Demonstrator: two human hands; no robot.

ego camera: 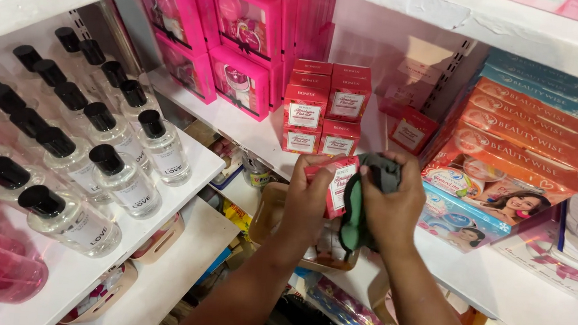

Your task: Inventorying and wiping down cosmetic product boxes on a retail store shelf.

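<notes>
Holding a small red box (338, 186) upright in closed fingers, the left hand (308, 200) sits at 9 o'clock of the right hand (390, 208), which presses a dark green cloth (362, 205) against it, below the stacked red boxes (326, 106) on the shelf (237, 118).

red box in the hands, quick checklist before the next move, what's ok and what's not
1. Left hand grips the small red box: ok.
2. Right hand holds the dark green cloth against the box: ok.
3. Box faces free of dust: cannot tell, the hands and cloth cover most of it.
4. Stack of matching red boxes on the white shelf stands upright: ok.
5. Clear bottles with black caps stand apart from the hands: ok.
</notes>
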